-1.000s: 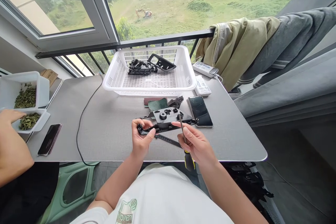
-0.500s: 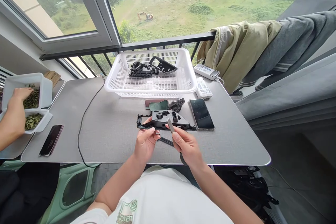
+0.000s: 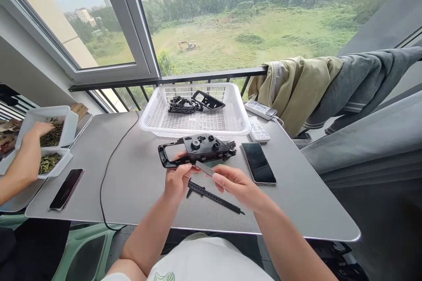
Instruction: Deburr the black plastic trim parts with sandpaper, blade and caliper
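Note:
My left hand [image 3: 178, 180] grips the lower left edge of a black molded plastic panel [image 3: 206, 149], which is raised and tilted above the table. The panel has an open frame at its left end and a round boss and several clips on its face. Between the thumb and fingers of my right hand [image 3: 235, 183] is a flat grey strip [image 3: 205, 168], its tip close to the panel's lower edge; I cannot tell whether they touch. A black vernier caliper [image 3: 216, 196] lies on the table below my hands. Something dark green shows partly behind the panel.
A white plastic basket [image 3: 195, 130] with black plastic parts stands at the back. Phones lie at right [image 3: 259, 163] and left [image 3: 67, 189], and a black cable [image 3: 110, 162] crosses the table. At far left, another person's hand [image 3: 31, 140] reaches into a tub of dried leaves.
My left hand has lifted and turned the panel so its face tilts more toward me. The strip has shifted left along its lower edge. The camera view has tilted upward.

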Tool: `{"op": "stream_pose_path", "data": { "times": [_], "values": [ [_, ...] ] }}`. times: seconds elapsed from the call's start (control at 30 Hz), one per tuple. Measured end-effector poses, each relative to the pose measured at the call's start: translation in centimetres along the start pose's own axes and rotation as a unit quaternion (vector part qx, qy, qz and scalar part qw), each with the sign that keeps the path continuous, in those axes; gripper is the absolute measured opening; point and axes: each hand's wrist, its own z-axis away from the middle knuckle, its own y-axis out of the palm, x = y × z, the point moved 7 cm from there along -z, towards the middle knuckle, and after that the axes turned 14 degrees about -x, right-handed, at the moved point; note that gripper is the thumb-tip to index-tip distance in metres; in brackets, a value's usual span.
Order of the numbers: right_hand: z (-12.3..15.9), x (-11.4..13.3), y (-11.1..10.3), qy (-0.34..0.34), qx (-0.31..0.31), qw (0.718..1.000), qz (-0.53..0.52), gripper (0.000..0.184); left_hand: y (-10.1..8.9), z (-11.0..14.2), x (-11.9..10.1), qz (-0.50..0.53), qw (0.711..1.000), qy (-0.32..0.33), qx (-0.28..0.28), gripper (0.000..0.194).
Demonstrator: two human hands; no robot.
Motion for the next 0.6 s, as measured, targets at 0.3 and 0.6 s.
{"op": "stream_pose_path", "data": {
  "times": [0.3,0.6],
  "values": [
    [-2.9,3.4,-1.1,-0.065,-0.001,0.990,0.128,0.039,2.0,-3.2,-2.8,0.006,0.988,0.149,0.045,0.019],
    [-5.5,3.4,-0.6,-0.080,-0.010,0.981,0.175,0.034,2.8,-5.1,-3.2,-0.004,0.982,0.169,0.088,0.023]
  ]
}}
